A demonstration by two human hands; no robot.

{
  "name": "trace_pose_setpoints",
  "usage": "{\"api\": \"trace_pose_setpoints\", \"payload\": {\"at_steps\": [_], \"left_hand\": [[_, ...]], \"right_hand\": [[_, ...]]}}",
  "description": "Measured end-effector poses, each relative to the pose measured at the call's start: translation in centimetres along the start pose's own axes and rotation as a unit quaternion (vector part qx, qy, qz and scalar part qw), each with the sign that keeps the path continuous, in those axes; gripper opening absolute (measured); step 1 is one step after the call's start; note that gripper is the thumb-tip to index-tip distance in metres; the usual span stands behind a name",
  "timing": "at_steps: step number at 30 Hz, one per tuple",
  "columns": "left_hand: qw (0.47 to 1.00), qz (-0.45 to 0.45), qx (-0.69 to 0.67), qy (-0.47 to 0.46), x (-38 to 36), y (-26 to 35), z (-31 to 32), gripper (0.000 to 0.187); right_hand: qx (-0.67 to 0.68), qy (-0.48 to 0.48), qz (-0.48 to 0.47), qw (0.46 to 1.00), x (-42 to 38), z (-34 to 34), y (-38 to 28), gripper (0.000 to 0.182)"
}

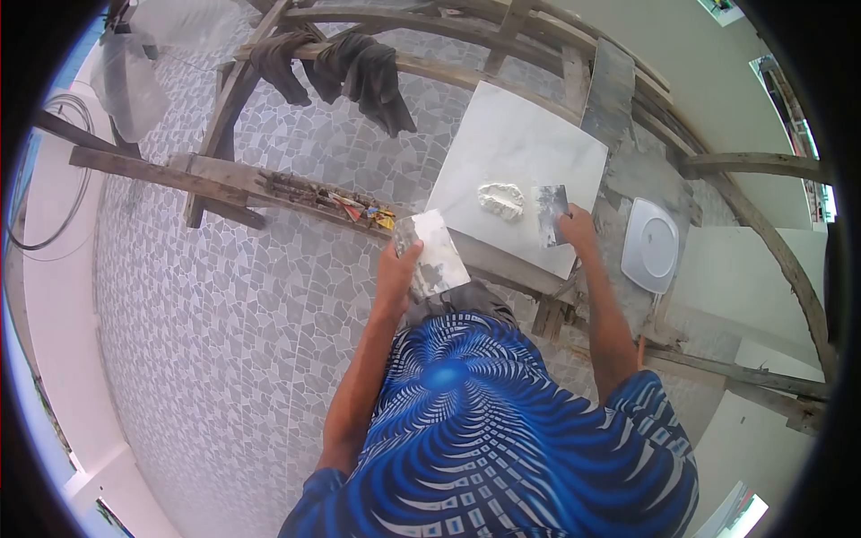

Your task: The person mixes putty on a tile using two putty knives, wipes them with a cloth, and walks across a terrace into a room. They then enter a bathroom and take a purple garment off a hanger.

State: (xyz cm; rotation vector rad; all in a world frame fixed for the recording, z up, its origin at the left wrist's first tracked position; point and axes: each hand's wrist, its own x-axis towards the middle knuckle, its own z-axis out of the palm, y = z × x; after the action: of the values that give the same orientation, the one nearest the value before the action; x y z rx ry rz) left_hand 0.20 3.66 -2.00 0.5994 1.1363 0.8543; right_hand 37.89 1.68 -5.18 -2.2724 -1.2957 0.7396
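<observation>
My left hand (400, 267) grips a wide plastering blade (437, 255) smeared with white paste, thumb on its face, in front of my body. Held in my right hand (577, 226) is a smaller putty knife (549, 215) with a grey, paste-marked blade, low over the white board (475, 130). Between the two tools, on that board, lies a mound of white putty (500, 202). The right-hand blade is just to the right of the mound. The left-hand blade overlaps the board's near left corner in this view.
A white plastic basin (651, 246) sits right of the board on a dusty plank. Dark cloths (359, 76) hang over a wooden rail. Left of me runs a timber beam (161, 175) bearing scraps. Patterned tiles (206, 332) cover the floor; a coiled cable (81, 170) hangs far left.
</observation>
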Motion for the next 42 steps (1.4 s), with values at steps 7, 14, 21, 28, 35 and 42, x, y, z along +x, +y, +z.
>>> {"api": "trace_pose_setpoints", "payload": {"at_steps": [7,14,21,28,35,42], "left_hand": [[1.0,-0.013,0.019,-0.006,-0.2,0.5,0.6,0.035],[1.0,-0.004,0.018,-0.013,0.0,0.3,0.7,0.035],[1.0,0.004,-0.011,0.001,-0.2,0.0,0.3,0.033],[1.0,-0.006,-0.01,-0.013,-0.3,0.4,0.3,0.033],[1.0,0.006,-0.011,-0.01,-0.8,0.6,0.4,0.032],[1.0,0.001,-0.015,0.025,-1.4,0.3,-0.4,0.032]], "right_hand": [[0.056,-0.074,-0.087,0.992,1.5,4.3,-1.3,0.023],[-0.069,0.023,-0.113,0.991,-2.5,1.0,-6.3,0.022],[0.185,-0.002,0.142,0.972,-3.2,5.7,7.8,0.022],[0.251,-0.014,0.12,0.96,-0.9,11.4,-1.1,0.017],[-0.006,0.015,-0.098,0.995,2.5,2.9,-7.0,0.024],[-0.086,0.016,-0.147,0.985,5.6,3.2,-5.5,0.022]]}}
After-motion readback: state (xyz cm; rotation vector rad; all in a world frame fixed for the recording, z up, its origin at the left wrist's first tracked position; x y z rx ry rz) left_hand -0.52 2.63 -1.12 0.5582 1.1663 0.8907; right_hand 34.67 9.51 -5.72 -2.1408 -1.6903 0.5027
